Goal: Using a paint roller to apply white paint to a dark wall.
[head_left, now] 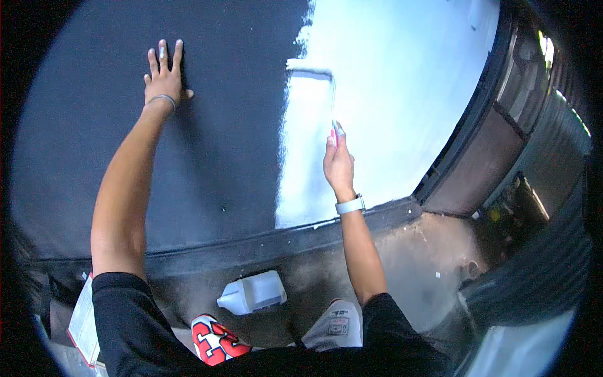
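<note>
My right hand [340, 164] is closed round the red handle of a paint roller [311, 68]. The roller's white sleeve lies sideways against the wall, across the ragged border between a white-painted area [402, 94] and a dark grey area [220, 138]. To the left, my left hand [164, 81] rests flat on the dark part with its fingers spread, and a pale smear marks one finger. That hand holds nothing.
A translucent plastic jug [254, 293] lies on its side on the floor below the wall. A dark frame [468, 125] borders the white area on the right. Corrugated sheeting [534, 276] stands at the lower right, and a pale flat board [85, 320] is at the lower left.
</note>
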A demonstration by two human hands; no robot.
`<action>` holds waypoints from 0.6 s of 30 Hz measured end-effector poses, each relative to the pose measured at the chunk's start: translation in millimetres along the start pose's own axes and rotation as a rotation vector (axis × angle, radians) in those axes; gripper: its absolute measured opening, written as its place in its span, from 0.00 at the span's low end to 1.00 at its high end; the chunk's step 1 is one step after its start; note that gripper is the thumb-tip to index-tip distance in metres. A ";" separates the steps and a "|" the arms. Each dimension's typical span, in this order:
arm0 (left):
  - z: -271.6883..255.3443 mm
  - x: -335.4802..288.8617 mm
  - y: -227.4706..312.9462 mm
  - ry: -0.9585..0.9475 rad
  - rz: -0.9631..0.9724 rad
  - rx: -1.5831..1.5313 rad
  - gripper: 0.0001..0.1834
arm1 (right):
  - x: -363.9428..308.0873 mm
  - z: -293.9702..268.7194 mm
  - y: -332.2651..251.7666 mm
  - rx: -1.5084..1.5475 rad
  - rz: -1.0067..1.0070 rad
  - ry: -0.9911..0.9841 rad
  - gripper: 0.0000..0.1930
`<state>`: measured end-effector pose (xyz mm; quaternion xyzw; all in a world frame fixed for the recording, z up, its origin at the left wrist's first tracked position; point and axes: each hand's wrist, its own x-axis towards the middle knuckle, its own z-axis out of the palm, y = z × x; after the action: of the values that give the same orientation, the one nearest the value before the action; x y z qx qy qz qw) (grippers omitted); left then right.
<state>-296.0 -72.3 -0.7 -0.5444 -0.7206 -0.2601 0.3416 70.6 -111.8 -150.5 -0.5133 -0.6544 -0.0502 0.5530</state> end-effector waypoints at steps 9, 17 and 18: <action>-25.8 -7.0 6.9 -0.118 -0.024 -0.021 0.67 | 132.4 -36.2 -52.0 -0.056 -0.144 0.144 0.22; -38.2 -11.8 2.7 -0.185 -0.042 -0.015 0.66 | 241.0 -68.1 -105.6 -0.143 -0.222 0.149 0.21; -39.5 -12.3 1.6 -0.180 -0.048 -0.015 0.66 | 254.1 -72.8 -115.1 -0.140 -0.228 0.151 0.21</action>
<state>-284.1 -108.9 14.7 -0.5507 -0.7592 -0.2237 0.2651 71.1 -55.2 132.2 -0.4675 -0.6600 -0.1967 0.5543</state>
